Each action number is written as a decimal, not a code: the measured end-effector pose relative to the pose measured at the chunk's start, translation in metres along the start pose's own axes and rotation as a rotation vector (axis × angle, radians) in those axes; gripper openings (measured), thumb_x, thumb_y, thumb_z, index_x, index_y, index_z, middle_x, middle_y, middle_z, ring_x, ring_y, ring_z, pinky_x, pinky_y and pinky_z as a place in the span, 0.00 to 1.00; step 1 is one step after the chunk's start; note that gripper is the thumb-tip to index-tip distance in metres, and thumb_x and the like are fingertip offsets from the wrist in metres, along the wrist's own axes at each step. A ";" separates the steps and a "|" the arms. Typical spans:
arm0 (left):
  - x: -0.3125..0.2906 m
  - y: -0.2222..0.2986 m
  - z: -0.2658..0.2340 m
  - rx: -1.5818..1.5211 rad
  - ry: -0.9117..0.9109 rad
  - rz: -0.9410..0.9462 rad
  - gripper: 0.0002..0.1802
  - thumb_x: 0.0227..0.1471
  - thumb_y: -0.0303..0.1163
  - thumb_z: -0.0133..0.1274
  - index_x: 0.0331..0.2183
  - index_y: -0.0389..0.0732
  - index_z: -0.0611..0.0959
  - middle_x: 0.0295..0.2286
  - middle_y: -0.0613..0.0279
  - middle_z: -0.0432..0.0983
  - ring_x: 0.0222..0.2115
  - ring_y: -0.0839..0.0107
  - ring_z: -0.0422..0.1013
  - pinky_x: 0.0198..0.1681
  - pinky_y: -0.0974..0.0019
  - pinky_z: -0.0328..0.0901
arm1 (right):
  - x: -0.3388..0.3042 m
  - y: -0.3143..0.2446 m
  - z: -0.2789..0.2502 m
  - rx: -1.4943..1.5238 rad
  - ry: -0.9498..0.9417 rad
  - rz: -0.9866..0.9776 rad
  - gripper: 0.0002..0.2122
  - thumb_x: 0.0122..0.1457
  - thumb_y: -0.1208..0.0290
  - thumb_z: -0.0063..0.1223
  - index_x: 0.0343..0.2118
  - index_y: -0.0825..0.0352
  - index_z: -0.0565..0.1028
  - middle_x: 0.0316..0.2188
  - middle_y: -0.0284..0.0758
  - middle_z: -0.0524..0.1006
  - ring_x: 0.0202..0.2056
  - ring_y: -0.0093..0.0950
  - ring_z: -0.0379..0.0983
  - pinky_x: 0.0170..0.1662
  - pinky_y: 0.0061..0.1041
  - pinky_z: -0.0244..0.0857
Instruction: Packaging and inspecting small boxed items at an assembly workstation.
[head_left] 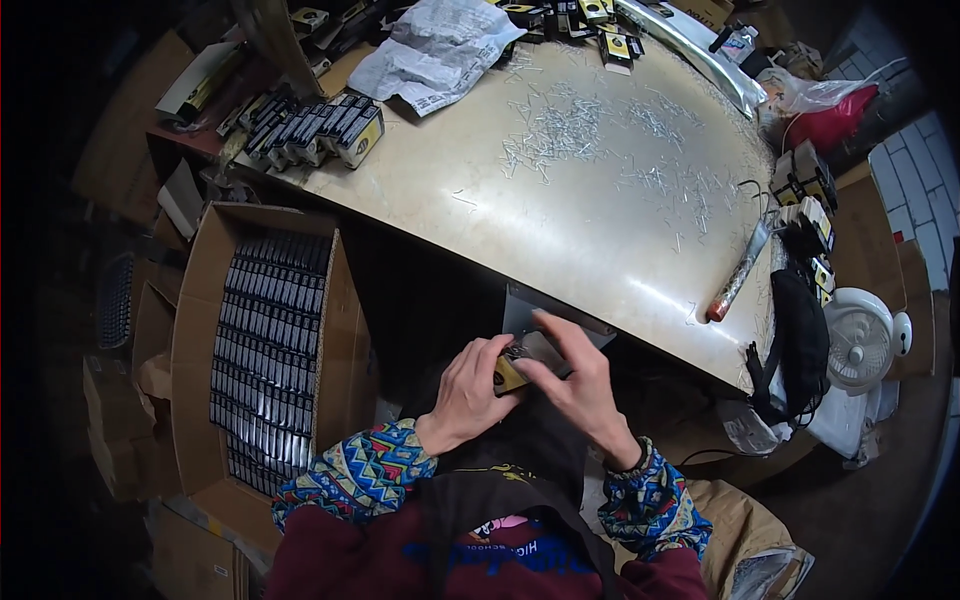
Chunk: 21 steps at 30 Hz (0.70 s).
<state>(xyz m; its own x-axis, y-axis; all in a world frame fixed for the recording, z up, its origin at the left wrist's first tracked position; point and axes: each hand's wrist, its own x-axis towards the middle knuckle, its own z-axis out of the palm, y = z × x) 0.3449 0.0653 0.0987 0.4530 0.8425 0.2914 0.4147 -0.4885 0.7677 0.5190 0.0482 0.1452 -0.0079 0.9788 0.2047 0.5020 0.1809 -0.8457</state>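
Observation:
Close to my body, just off the table's near edge, I hold a small black-and-yellow cardboard box [508, 378]. My left hand [468, 395] wraps its left side, with the fingers bent over it. My right hand [582, 390] is at the other side, thumb on the box and index finger stretched to its far edge, so the two hands frame it. Small dark or metallic bits show at the box's top between the hands, too small to make out. Many thin bent metal pieces [565, 125] lie scattered on the metal-topped table [420, 185].
An open carton [330, 330] holding rows of black boxes stands at my left. Small boxes [355, 135] and a crumpled paper sheet [440, 50] lie at the table's far left. A hook tool [740, 275], a black bag [800, 340] and a white fan [858, 340] are at right.

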 end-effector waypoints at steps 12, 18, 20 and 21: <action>0.013 0.008 -0.012 0.035 0.093 0.008 0.38 0.33 0.24 0.66 0.49 0.35 0.68 0.38 0.47 0.71 0.36 0.48 0.71 0.39 0.57 0.69 | 0.005 -0.001 0.000 -0.199 0.188 -0.219 0.13 0.46 0.86 0.57 0.37 0.71 0.76 0.46 0.45 0.76 0.47 0.41 0.73 0.47 0.32 0.69; 0.018 0.006 -0.019 0.091 0.029 0.183 0.40 0.28 0.24 0.66 0.48 0.36 0.69 0.39 0.49 0.71 0.36 0.51 0.70 0.39 0.56 0.65 | 0.034 -0.012 -0.020 -0.101 -0.127 -0.209 0.12 0.51 0.78 0.55 0.40 0.69 0.77 0.42 0.40 0.78 0.44 0.37 0.74 0.47 0.28 0.69; 0.019 0.005 -0.020 0.131 0.060 0.221 0.41 0.27 0.24 0.66 0.48 0.36 0.70 0.39 0.50 0.71 0.36 0.53 0.69 0.38 0.56 0.64 | 0.036 -0.016 -0.024 -0.061 -0.171 -0.142 0.10 0.50 0.78 0.55 0.38 0.69 0.77 0.38 0.40 0.78 0.43 0.38 0.74 0.46 0.29 0.69; 0.019 0.005 -0.022 0.132 0.062 0.222 0.41 0.27 0.24 0.66 0.48 0.36 0.70 0.39 0.50 0.71 0.36 0.53 0.69 0.38 0.56 0.64 | 0.038 -0.016 -0.025 -0.018 -0.224 -0.080 0.09 0.50 0.78 0.56 0.35 0.69 0.78 0.35 0.40 0.79 0.41 0.39 0.74 0.44 0.31 0.70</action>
<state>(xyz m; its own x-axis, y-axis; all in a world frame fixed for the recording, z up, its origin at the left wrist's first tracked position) 0.3384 0.0843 0.1205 0.4969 0.7218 0.4819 0.4121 -0.6849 0.6009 0.5325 0.0799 0.1793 -0.2386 0.9588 0.1542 0.5078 0.2586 -0.8217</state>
